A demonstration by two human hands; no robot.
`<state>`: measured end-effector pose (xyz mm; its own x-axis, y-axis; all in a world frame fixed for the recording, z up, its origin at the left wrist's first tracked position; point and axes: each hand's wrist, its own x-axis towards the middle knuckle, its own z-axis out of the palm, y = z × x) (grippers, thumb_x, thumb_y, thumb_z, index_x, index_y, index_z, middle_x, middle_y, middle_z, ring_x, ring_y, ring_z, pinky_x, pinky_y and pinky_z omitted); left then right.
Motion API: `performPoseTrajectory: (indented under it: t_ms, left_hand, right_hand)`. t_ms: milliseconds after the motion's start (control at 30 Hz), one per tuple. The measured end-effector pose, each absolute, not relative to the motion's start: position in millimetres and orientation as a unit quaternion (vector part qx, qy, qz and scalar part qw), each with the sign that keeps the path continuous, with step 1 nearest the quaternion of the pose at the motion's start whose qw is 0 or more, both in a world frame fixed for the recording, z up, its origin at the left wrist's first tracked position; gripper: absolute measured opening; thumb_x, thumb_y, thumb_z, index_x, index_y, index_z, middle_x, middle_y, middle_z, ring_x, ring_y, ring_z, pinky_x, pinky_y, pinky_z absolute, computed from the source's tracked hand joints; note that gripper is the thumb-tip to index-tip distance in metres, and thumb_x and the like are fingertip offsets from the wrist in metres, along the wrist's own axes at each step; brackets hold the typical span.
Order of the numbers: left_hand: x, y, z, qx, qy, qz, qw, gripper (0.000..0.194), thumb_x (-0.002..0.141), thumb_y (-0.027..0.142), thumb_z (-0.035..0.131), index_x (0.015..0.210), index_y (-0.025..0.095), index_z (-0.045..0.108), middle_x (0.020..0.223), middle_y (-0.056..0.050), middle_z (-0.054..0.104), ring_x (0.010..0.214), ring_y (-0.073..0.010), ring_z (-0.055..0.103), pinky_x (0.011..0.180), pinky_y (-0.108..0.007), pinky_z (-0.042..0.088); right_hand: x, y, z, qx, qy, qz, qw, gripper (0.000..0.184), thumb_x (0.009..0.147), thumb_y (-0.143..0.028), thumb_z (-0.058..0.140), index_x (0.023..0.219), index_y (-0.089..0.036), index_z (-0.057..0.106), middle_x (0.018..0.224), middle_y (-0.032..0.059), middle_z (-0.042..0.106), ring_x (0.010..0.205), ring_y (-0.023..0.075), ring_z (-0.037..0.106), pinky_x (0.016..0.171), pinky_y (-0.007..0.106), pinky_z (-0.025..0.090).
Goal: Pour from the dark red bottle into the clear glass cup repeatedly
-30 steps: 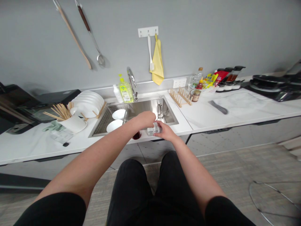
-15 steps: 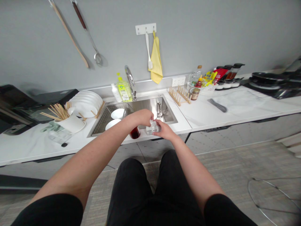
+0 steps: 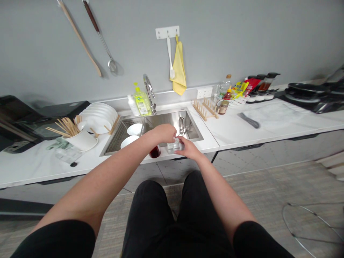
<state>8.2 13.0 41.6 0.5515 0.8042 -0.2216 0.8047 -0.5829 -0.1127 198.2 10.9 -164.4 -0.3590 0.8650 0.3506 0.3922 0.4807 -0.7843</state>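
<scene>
At the sink's front edge, my right hand (image 3: 187, 147) curls its thumb and fingers round the right side of a small clear container (image 3: 173, 147). My left hand (image 3: 167, 133) is closed just above that container, its fingers pointing down at the top; what they pinch is hidden. A dark red jar or bottle (image 3: 155, 152) stands on the counter edge, partly covered by my left forearm. Behind my hands lies the steel sink (image 3: 197, 134), with two white bowls (image 3: 135, 129) on its left side.
Dish soap bottle (image 3: 142, 102) and faucet (image 3: 149, 89) stand behind the sink. Stacked plates (image 3: 98, 114), a chopstick holder (image 3: 80, 139) and a clear bottle lying down (image 3: 67, 156) are left. Rightward are a wooden rack (image 3: 205, 109), a brown jar (image 3: 223, 107) and a condiment basket (image 3: 236, 101).
Both hands stay at the clear container with almost no movement. The whole view has shifted very slightly.
</scene>
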Motion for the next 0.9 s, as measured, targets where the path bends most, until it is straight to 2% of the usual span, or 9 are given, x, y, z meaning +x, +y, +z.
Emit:
performPoseTrajectory:
  t_ms: [267, 533, 633, 767, 900]
  left_hand:
    - [6.1, 12.5, 37.9, 0.882, 0.455, -0.118, 0.017, 0.039, 0.083, 0.022, 0.077, 0.122, 0.023, 0.086, 0.115, -0.014, 0.086, 0.100, -0.0304, 0.078, 0.082, -0.037, 0.053]
    - [3.6, 17.3, 30.7, 0.898, 0.425, -0.114, 0.024, 0.037, 0.083, 0.018, 0.074, 0.116, 0.026, 0.087, 0.107, -0.011, 0.085, 0.097, -0.0288, 0.078, 0.078, -0.036, 0.050]
    - [3.9, 17.9, 30.6, 0.899, 0.421, -0.116, 0.020, 0.037, 0.085, 0.023, 0.074, 0.119, 0.025, 0.087, 0.108, -0.011, 0.086, 0.098, -0.0291, 0.078, 0.078, -0.036, 0.050]
    - [6.8, 15.9, 33.3, 0.890, 0.440, -0.115, 0.010, 0.038, 0.096, 0.043, 0.072, 0.121, 0.020, 0.088, 0.112, -0.015, 0.086, 0.101, -0.0311, 0.079, 0.081, -0.037, 0.052]
    - [9.5, 13.7, 34.4, 0.884, 0.447, -0.136, -0.012, 0.036, 0.097, 0.042, 0.070, 0.116, 0.017, 0.089, 0.109, -0.019, 0.086, 0.102, -0.0328, 0.079, 0.085, -0.038, 0.053]
  right_hand:
    - [198.8, 9.0, -159.8, -0.401, -0.768, 0.311, 0.390, 0.091, 0.077, -0.034, 0.099, 0.160, -0.026, 0.062, 0.140, 0.0104, 0.079, 0.122, 0.0308, 0.075, 0.111, 0.046, 0.059]
    - [198.1, 9.9, -163.0, -0.404, -0.759, 0.315, 0.403, 0.091, 0.074, -0.035, 0.102, 0.157, -0.026, 0.065, 0.143, 0.0118, 0.078, 0.122, 0.0320, 0.076, 0.109, 0.045, 0.060]
    - [197.9, 10.2, -163.2, -0.401, -0.762, 0.313, 0.401, 0.091, 0.075, -0.035, 0.102, 0.157, -0.026, 0.064, 0.142, 0.0114, 0.078, 0.121, 0.0321, 0.076, 0.109, 0.046, 0.059]
    - [197.6, 10.3, -163.1, -0.405, -0.766, 0.301, 0.398, 0.089, 0.076, -0.035, 0.100, 0.157, -0.026, 0.064, 0.138, 0.0102, 0.079, 0.118, 0.0311, 0.075, 0.108, 0.045, 0.059]
    - [197.6, 10.6, -163.2, -0.411, -0.764, 0.301, 0.397, 0.089, 0.076, -0.036, 0.100, 0.157, -0.025, 0.064, 0.138, 0.0109, 0.079, 0.118, 0.0307, 0.075, 0.107, 0.044, 0.059]
